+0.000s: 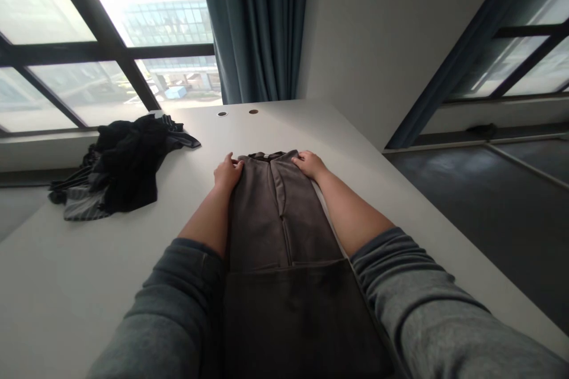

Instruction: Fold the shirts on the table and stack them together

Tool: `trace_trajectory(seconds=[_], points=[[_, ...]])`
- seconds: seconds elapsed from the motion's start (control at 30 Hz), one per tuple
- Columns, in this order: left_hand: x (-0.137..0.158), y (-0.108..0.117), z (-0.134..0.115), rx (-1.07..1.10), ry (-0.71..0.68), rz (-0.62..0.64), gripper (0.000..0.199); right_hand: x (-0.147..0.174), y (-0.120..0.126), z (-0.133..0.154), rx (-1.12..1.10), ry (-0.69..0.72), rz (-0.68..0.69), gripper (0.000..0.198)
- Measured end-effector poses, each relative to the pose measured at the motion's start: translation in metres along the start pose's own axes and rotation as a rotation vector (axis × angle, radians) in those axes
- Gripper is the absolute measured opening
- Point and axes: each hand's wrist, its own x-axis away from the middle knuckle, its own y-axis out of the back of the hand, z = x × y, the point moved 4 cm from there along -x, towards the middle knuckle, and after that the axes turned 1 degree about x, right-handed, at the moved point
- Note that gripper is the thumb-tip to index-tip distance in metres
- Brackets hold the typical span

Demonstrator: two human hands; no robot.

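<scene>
Holding garment [258,207]: best tugged evenly, nothing yanked
Left hand [228,173]: half-curled, top corner pinched
Right hand [312,165]: ditto, opposite corner

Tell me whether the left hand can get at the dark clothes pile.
Likely yes: nothing stands on the white tabletop between the left hand and the pile, though that hand must first leave the brownish garment.

Dark grey-brown garment [258,219], flat on white table [89,272]
</scene>
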Motion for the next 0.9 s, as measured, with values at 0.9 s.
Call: trace_trajectory(seconds=[0.9], points=[[0.001,0.012,-0.023,0.738,-0.089,0.072,0.049,0.002,0.016,0.016,-1.037,0.096,-0.090,0.052]])
